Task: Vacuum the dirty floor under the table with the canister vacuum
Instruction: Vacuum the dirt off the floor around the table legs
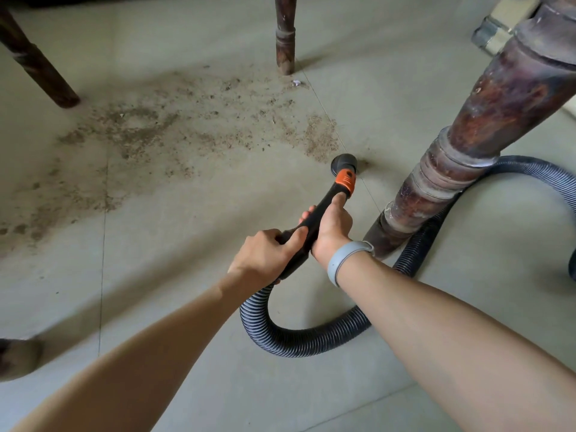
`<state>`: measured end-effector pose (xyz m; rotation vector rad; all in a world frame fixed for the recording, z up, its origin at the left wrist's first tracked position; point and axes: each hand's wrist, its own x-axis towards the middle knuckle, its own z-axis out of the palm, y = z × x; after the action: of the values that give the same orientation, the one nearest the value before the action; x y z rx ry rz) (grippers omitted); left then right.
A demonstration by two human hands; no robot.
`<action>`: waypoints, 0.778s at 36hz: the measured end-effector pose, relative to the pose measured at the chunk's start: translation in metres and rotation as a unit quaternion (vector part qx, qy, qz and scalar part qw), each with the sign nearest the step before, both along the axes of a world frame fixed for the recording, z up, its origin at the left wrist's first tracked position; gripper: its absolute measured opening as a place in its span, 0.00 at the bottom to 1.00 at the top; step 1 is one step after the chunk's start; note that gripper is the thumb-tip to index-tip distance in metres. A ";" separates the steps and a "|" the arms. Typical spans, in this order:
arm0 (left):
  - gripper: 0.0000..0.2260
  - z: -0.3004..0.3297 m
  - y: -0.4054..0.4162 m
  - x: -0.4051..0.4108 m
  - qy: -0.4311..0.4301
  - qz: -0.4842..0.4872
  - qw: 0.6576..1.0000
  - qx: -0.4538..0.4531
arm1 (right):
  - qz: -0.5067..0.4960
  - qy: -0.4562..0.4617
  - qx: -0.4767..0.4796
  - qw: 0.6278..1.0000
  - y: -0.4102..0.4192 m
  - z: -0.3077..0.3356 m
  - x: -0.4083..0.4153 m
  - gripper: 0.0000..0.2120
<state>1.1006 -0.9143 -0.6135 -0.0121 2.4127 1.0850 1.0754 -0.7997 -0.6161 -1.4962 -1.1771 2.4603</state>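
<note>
Both hands hold the black vacuum wand (pixel 314 226). My left hand (pixel 268 254) grips its rear end where the ribbed hose (pixel 311 338) joins. My right hand (pixel 332 226) grips it further forward, thumb reaching to the orange collar (pixel 345 179). The round black nozzle (pixel 343 162) touches the grey tiled floor at the near right edge of the brown dirt patch (pixel 174 132), which spreads left and back across the floor. The canister itself is out of sight.
A thick turned wooden table leg (pixel 467 169) stands right of the nozzle, with the hose looping behind and around it. Two thinner legs stand at the back centre (pixel 285 39) and back left (pixel 37 63). A scrap of paper (pixel 295 83) lies near the centre leg.
</note>
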 end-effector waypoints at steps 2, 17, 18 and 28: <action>0.24 -0.001 -0.001 0.002 0.012 -0.009 1.000 0.000 | -0.003 0.001 0.003 1.000 0.000 -0.001 -0.001 0.21; 0.21 -0.004 -0.007 0.007 -0.115 0.057 0.973 0.189 | 0.003 0.020 -0.036 0.999 0.013 -0.006 -0.014 0.21; 0.21 -0.003 -0.006 0.007 -0.099 0.059 0.977 0.180 | 0.002 0.023 -0.043 0.999 0.013 -0.006 -0.015 0.22; 0.19 -0.001 -0.010 0.006 -0.057 0.055 0.987 0.141 | 0.026 0.041 -0.086 0.995 0.012 -0.016 -0.018 0.23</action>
<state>1.1063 -0.9245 -0.6149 -0.1115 2.1596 1.4275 1.0573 -0.7873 -0.6317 -1.4038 -1.0272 2.6917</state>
